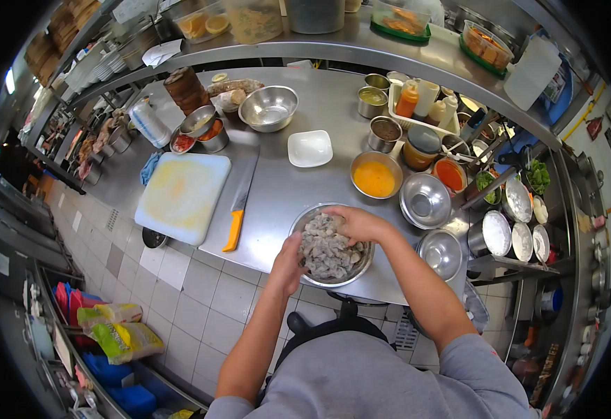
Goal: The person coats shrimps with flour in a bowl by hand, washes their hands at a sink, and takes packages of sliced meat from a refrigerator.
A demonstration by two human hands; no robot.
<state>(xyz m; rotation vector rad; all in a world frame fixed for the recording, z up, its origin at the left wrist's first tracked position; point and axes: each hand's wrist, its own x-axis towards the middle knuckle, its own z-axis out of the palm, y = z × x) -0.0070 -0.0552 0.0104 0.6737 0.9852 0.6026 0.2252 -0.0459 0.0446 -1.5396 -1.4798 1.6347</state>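
Note:
A steel bowl (367,269) heaped with raw, grey peeled shrimp (330,250) stands at the front edge of the steel table. My left hand (288,264) reaches over the bowl's left rim, its fingers curled against the side of the heap. From the upper right, my right hand (353,225) reaches in, thumb and fingers bent round the shrimp. The fingertips of both hands are partly hidden in the heap. To the left lies a knife (234,227) with an orange handle, beside a stained white cutting board (183,195).
A white dish (310,148) and another steel bowl (269,108) stand farther back. On the right are a bowl of beaten egg (375,176), two nested-looking steel bowls (425,201), an orange squeeze bottle (407,99) and tubs of white powder (495,232). A shelf (319,50) crosses the back.

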